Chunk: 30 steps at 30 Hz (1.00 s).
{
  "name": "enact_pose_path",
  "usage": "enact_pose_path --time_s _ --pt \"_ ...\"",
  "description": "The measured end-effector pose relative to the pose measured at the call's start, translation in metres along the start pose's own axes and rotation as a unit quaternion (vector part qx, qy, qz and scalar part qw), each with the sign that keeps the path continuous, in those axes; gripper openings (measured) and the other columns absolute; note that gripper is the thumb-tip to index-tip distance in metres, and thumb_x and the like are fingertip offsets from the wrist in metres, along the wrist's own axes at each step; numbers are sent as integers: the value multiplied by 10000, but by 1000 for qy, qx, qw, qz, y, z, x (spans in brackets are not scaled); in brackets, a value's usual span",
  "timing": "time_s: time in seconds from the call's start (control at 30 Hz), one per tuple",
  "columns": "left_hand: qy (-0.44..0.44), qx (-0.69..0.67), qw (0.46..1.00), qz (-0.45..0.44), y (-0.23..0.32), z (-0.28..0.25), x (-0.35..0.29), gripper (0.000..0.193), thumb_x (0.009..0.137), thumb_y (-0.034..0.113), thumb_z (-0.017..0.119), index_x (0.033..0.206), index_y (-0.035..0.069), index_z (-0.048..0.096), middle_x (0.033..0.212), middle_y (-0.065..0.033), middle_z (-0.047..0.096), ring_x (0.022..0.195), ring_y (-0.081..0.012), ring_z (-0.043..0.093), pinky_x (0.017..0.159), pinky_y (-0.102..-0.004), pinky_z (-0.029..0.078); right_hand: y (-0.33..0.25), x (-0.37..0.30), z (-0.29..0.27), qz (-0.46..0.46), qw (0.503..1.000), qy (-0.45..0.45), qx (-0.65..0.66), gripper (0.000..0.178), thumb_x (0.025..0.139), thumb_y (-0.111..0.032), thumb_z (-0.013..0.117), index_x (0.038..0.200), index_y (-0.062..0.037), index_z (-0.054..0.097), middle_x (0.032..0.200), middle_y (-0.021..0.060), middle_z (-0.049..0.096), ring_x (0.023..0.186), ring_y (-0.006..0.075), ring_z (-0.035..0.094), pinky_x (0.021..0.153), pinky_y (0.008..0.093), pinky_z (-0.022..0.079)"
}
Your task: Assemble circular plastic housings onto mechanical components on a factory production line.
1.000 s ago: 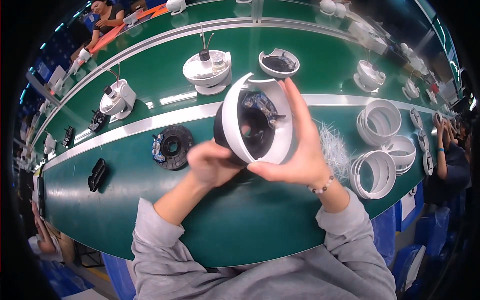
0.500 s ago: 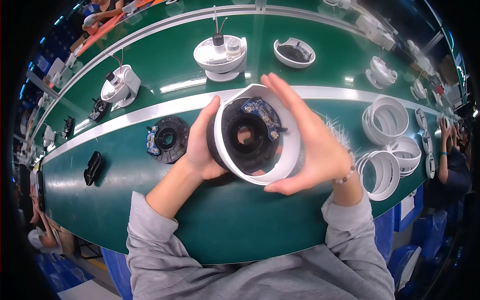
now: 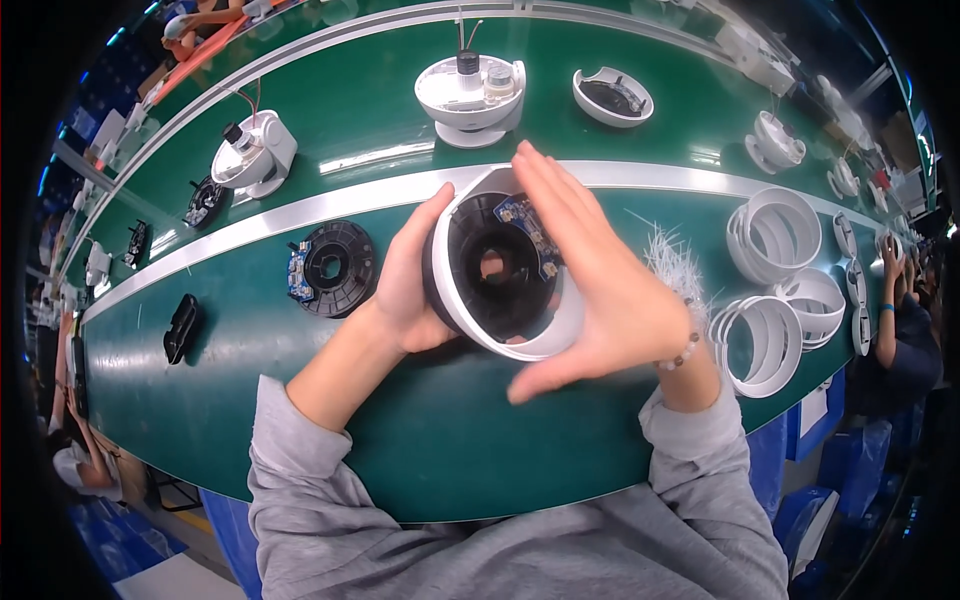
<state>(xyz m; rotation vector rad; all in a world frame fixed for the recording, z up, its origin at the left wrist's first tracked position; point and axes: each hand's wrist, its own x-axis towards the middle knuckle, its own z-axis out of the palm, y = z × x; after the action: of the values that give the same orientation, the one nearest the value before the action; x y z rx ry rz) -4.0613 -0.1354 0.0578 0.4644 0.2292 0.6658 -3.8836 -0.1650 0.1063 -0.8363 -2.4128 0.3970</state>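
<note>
Here, left hand (image 3: 405, 290) and right hand (image 3: 600, 290) hold the white housing (image 3: 500, 265) above bare green table (image 3: 300, 400).

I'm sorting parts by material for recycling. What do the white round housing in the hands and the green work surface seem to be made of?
The white round dome housing looks like moulded plastic: smooth, matte, thin even rim, with a small blue circuit board inside. The green work surface seems a rubbery or vinyl belt, smooth with soft sheen; it is edged by a silvery metal-looking rail.
</note>
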Motion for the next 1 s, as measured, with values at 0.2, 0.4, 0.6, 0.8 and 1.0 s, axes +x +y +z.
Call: enact_pose_path --time_s 0.2,0.4,0.6,0.8,1.0 --pt "10 -12 999 35 8 2 -17 581 839 499 290 1202 56 391 1102 -167 497 986 -313 513 815 -467 447 -3 8 6 13 984 69 161 1093 485 -314 772 1291 75 146 1274 252 278 1193 343 294 985 376 244" --pt "26 -9 999 38 12 -2 -30 577 836 474 311 1183 22 404 1096 -190 502 980 -312 517 841 -448 434 -13 13 13 45 986 21 159 1122 476 -328 776 1294 80 126 1285 253 251 1199 351 273 985 377 245" --pt "3 -46 999 -6 17 -8 -37 563 836 471 318 1148 17 430 1044 -177 523 952 -295 524 853 -423 430 -21 19 23 18 999 22 46 1100 476 -346 758 1274 97 143 1278 275 230 1186 405 243 982 409 241" --pt "58 4 998 27 18 -16 -48 571 821 493 329 1164 46 425 1053 -173 514 936 -305 531 774 -484 461 -35 29 28 -4 1000 17 2 1072 479 -319 753 1276 82 160 1272 252 251 1175 395 264 970 411 248" --pt "32 -5 999 21 20 -12 -62 569 821 482 348 1169 37 415 1057 -165 511 962 -293 519 858 -415 428 -31 32 34 -16 985 19 170 1075 465 -306 750 1279 81 164 1264 255 263 1169 399 270 971 413 243"
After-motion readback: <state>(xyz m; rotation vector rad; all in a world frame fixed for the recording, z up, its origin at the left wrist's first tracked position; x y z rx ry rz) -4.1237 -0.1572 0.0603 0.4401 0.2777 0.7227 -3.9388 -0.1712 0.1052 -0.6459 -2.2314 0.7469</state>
